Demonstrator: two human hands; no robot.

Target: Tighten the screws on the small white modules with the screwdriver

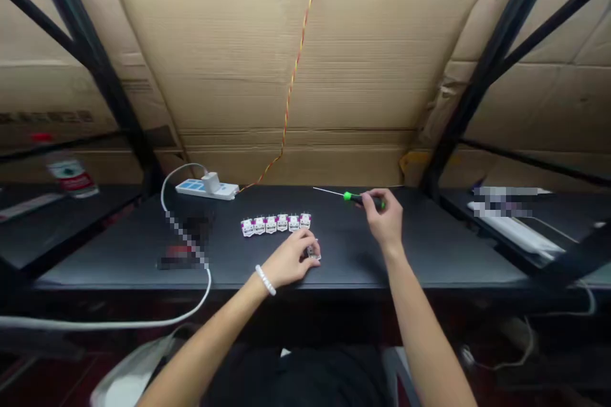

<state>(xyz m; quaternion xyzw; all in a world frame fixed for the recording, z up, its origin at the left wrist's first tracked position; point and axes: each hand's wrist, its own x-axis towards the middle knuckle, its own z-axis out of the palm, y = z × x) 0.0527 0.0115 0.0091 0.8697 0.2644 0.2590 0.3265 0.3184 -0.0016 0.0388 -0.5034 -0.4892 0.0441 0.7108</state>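
My left hand (291, 259), with a white beaded bracelet (265, 280) at its wrist, is closed around a small white part (314, 250) low over the dark shelf top. The fingers cover most of that part. My right hand (386, 219) grips a screwdriver (356, 197) with a black and green handle. Its thin metal shaft points left, above the shelf and apart from the white part. Just beyond my left hand, several small white parts (271, 224) with purple edges lie in a row.
A white power strip (193, 187) with a plugged-in adapter (210, 182) lies at the back left. A white cable (209, 280) runs from it over the front edge. Cardboard (296, 76) walls the back. Black metal posts (470, 102) flank the shelf; a bottle (71, 175) stands far left.
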